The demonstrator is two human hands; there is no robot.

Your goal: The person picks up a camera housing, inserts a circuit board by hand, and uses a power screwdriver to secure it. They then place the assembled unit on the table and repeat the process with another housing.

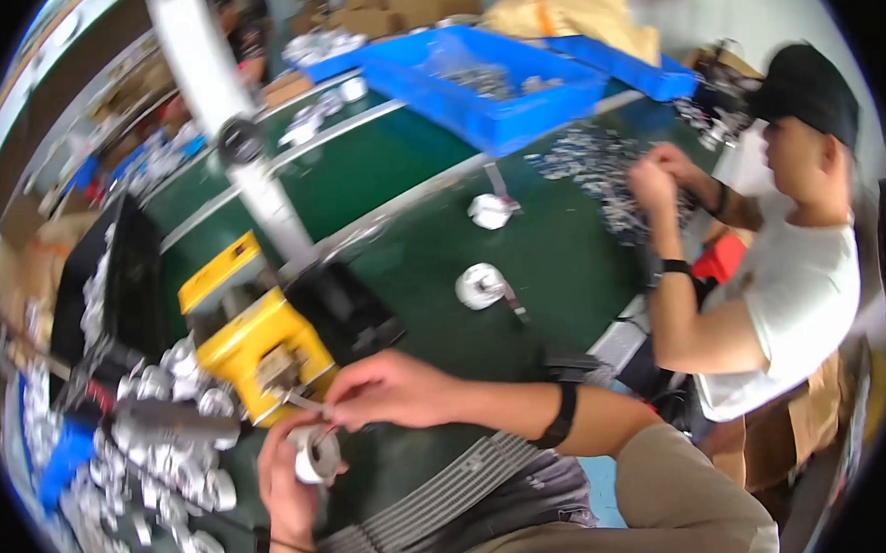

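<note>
In my left hand (285, 480) is a white round cup-shaped part (317, 455), its open side facing up and fingers wrapped round it. Just above it, my right hand (397, 389) pinches a thin pale strip (307, 402) that points toward the yellow machine (266, 346). A bit of red wire seems to run between the strip and the cup; blur hides where it joins. Farther off on the green table (421, 343) lie a white round part with a short lead (481, 287) and a second similar one (491, 211).
White parts (173, 471) pile up at the left beside a grey cylindrical tool (175, 424). Behind the yellow machine rises a white post (259, 201). A large blue bin (495, 124) stands at the back. On the right, a co-worker (784, 289) handles small parts (598, 173).
</note>
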